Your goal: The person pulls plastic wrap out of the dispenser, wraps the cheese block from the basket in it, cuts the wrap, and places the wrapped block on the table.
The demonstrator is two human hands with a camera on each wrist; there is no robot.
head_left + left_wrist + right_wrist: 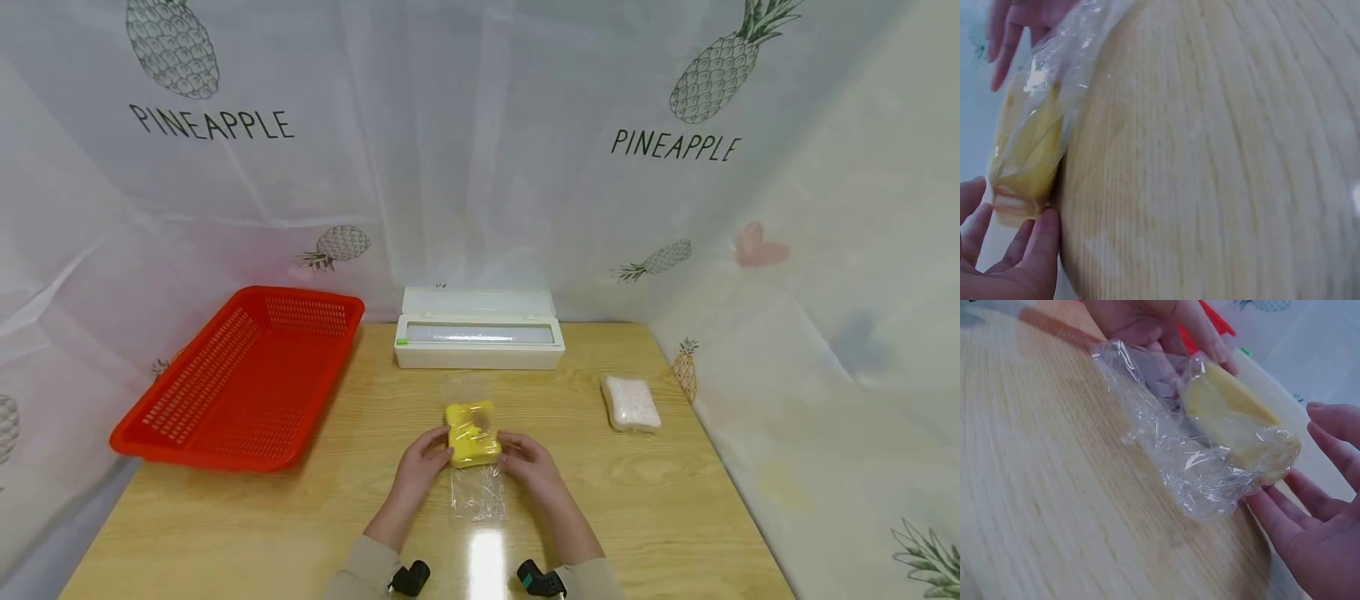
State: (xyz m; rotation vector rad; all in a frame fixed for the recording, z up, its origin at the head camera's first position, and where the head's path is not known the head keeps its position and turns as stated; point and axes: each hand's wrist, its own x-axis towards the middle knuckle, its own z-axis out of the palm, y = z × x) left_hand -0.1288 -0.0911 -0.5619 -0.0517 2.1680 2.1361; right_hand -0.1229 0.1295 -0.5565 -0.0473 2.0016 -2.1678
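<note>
A yellow, soft-looking square block (467, 427) with a darker patch lies on the table, in front of my body. Clear plastic film (478, 493) covers it and spreads loosely toward me; crumpled film (1200, 487) shows in the right wrist view. My left hand (417, 472) touches the block's left side with fingertips and thumb. On the opposite side, my right hand (534, 468) has its extended fingers against the wrapped edge. In the left wrist view, fingertips (1047, 220) meet the block's lower end. The underside of the block is hidden.
A red perforated basket (315, 417) stands at the left. Behind the block, a white film dispenser box (480, 358) has its lid raised, with a roll inside. A white square block (632, 403) lies to the right. Pineapple-printed cloth (465, 167) hangs around the table.
</note>
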